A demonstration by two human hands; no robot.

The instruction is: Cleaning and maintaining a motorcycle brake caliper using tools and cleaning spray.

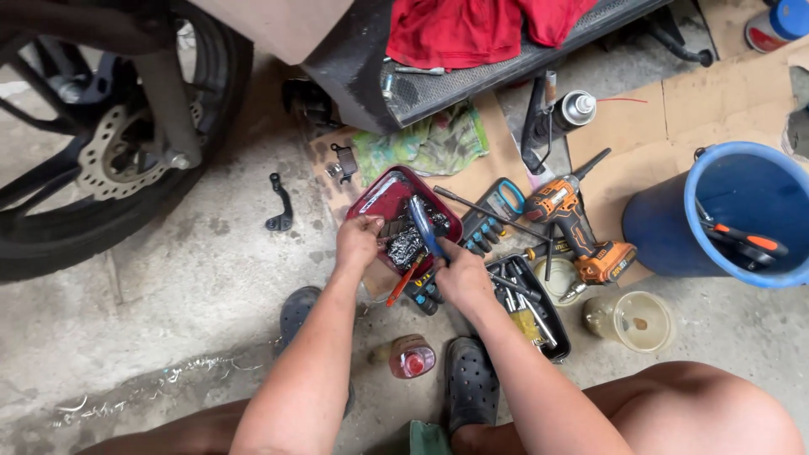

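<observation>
**Both hands busy over the red parts tray**

The left hand [358, 240] is closed on a small dark part at the near-left rim of the red rectangular metal tray [381, 187], which sits on flattened brown cardboard [640, 126] on the concrete floor. The right hand [459, 274] grips a blue-handled brush [424, 226], its head angled into the tray over a shiny tangle of metal pieces [406, 246]. Judging by that pile, cleaning looks partway through: several pieces lie wet in the tray, and 1 black bracket [281, 205] lies apart on the floor. The tray lies directly under both hands, between them and the motorcycle wheel [109, 143]; an orange cordless drill [573, 227] lies well to the right
</observation>
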